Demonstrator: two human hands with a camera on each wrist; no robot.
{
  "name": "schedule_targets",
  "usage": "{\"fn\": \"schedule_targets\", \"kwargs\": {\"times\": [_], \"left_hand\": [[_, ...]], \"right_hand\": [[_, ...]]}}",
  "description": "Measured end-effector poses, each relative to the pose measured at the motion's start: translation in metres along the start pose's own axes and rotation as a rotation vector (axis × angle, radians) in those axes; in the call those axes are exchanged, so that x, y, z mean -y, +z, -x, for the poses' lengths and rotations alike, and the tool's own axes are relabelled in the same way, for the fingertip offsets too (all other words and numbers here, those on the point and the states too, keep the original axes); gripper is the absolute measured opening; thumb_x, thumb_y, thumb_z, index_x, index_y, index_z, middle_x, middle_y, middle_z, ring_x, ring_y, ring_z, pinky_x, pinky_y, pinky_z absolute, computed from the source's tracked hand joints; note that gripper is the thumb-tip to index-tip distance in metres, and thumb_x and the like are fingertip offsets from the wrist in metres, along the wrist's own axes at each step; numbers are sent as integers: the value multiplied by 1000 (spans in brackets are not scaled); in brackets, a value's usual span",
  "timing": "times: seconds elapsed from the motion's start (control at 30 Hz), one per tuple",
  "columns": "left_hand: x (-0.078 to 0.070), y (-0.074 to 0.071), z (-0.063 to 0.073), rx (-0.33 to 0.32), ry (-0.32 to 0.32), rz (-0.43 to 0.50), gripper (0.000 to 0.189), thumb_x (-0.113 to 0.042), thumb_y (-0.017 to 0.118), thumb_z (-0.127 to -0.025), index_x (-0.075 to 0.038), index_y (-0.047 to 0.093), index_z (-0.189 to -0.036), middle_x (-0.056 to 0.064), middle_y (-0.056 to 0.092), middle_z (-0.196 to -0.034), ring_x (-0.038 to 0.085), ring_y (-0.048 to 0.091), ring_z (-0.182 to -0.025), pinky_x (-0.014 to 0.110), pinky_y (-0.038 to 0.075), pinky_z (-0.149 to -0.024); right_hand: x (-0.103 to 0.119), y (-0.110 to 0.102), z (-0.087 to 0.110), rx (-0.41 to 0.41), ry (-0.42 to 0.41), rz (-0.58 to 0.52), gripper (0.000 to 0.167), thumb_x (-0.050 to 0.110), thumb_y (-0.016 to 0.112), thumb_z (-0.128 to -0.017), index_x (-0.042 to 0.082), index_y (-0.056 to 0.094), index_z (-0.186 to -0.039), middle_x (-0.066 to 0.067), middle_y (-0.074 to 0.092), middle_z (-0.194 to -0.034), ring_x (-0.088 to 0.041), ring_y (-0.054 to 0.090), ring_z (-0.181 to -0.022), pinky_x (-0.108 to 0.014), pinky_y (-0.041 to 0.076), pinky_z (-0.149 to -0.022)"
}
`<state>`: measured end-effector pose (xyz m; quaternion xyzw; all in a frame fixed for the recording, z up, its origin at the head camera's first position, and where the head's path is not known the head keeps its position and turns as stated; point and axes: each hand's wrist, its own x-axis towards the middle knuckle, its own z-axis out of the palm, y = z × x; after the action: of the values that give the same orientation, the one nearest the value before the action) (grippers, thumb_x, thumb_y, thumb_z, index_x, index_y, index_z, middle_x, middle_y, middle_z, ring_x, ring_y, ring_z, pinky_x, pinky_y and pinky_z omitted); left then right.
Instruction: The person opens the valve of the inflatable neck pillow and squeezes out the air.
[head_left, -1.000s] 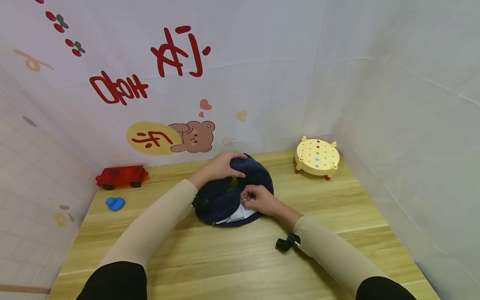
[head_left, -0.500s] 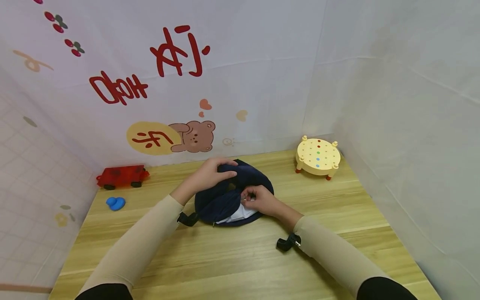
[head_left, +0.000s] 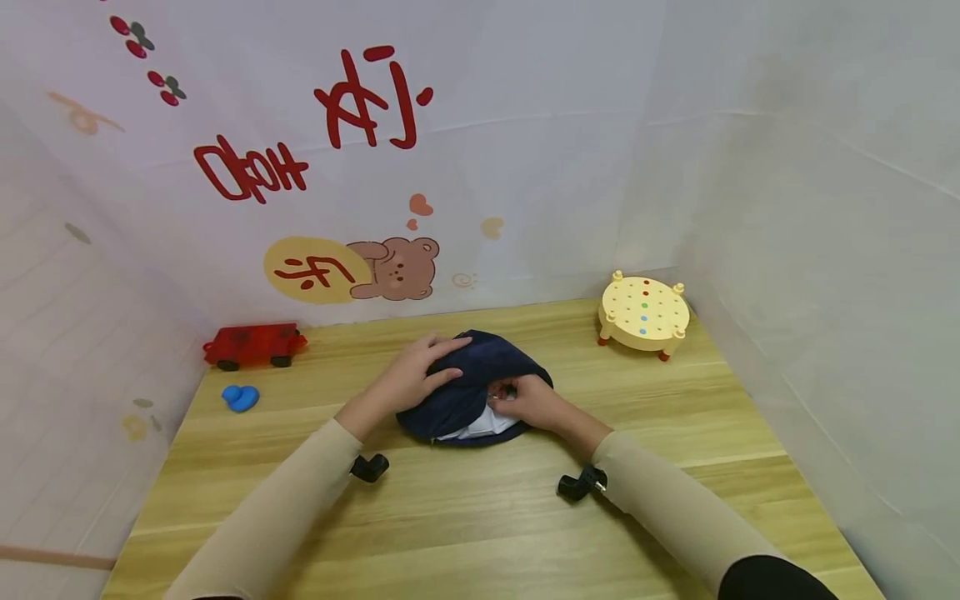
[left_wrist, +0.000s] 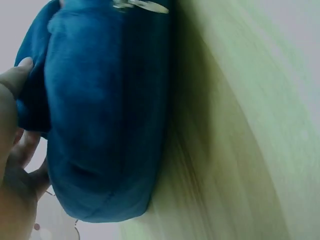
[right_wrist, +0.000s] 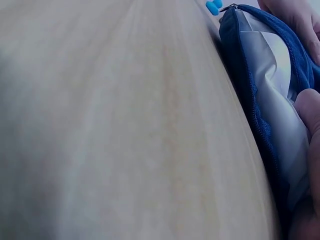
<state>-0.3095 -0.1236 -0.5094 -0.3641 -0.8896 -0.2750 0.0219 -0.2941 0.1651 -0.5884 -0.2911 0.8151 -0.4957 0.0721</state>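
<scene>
Cushion point(head_left: 480, 358): navy, lying on the table point(head_left: 465, 517) ahead of you, nearer the wall point(head_left: 555, 125) than your edge. Clock read from its middle, head view.
Zip point(right_wrist: 252, 95): parted along the side facing you, roughly 4 to 7 o'clock.
Lining point(head_left: 483, 423): white, creased, showing between the zip's two edges at 6 o'clock.
Pull point(left_wrist: 150, 6): metal, about 7 o'clock, at the end of the parted zip.
Left hand point(head_left: 412, 375): yours rests on the navy cloth at 9 to 10 o'clock, thumb and fingers spread, relaxed.
Right hand point(head_left: 532, 400): yours at 3 o'clock, fingers curled, pinching the cushion beside the lining; you can't tell which layer, too small.
Sleeves point(head_left: 277, 508): beige, yours reaching in from 7 and 5 o'clock.
Duck point(head_left: 242, 398): blue, 9 o'clock, well apart from the cushion.
Car point(head_left: 255, 344): red, between 9 and 10, near the duck.
Stool point(head_left: 643, 312): yellow toy, 2 o'clock, upright, well apart.
Bear point(head_left: 405, 271): printed on the wall, 11 o'clock.
</scene>
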Motion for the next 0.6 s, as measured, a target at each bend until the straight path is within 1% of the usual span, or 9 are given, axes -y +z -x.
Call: {"fn": "schedule_targets", "kwargs": {"times": [0.1,0.17,0.2,0.27,0.33,0.37,0.47,0.53,0.6], "left_hand": [[-3,4,-4,-1,105,-180,56,-29,69,-112,-25,54,-166,19,51,-154,36,57,-131,55,51,-108],[-7,6,-8,8,185,-272,55,-22,66,-113,-24,52,-167,18,42,-168,39,47,-148,60,45,-117],[-9,8,-11,23,217,-297,56,-18,64,-114,-23,51,-168,17,37,-174,41,39,-156,63,40,-121],[-11,11,-14,63,258,-307,59,-10,58,-114,-22,47,-170,12,31,-179,41,28,-164,66,35,-125],[-11,15,-15,114,259,-272,60,-10,53,-114,-21,43,-172,9,27,-182,41,21,-167,67,31,-126],[-10,17,-14,138,242,-246,60,-16,53,-115,-22,40,-173,8,25,-182,42,19,-168,68,29,-127],[-4,21,-8,188,178,-196,71,-49,55,-115,-26,30,-177,3,18,-184,44,16,-168,71,27,-126],[0,23,-5,212,140,-178,90,-71,59,-106,-31,24,-178,-2,13,-185,44,15,-168,74,26,-125],[3,25,-3,228,116,-192,104,-84,61,-97,-36,18,-178,-5,10,-186,43,14,-168,75,26,-124]], "right_hand": [[0,-2,2,8,-15,29,8,12,82,-97,7,76,-99,7,70,-91,-12,63,-87,-31,54,-82],[0,-4,4,12,-35,49,9,13,82,-98,6,76,-99,8,70,-92,-11,63,-87,-31,54,-82],[0,-4,4,13,-50,57,9,13,82,-98,5,76,-99,8,70,-92,-11,63,-87,-31,54,-82],[1,-5,5,16,-77,77,7,10,81,-97,6,76,-97,8,69,-90,-11,62,-85,-31,54,-80],[1,-5,6,15,-98,90,6,9,82,-97,8,76,-95,9,68,-88,-10,62,-83,-30,53,-77],[0,-5,6,14,-103,99,6,8,82,-96,10,77,-94,9,67,-87,-9,61,-82,-29,53,-76],[1,-4,7,16,-121,122,5,10,82,-96,12,78,-95,10,67,-87,-9,62,-81,-28,54,-74],[1,-3,9,12,-137,136,3,12,82,-97,11,79,-98,10,68,-89,-9,63,-83,-28,54,-75],[3,-3,10,-5,-170,140,5,13,82,-97,10,79,-100,10,69,-90,-9,63,-84,-28,55,-75]]}}
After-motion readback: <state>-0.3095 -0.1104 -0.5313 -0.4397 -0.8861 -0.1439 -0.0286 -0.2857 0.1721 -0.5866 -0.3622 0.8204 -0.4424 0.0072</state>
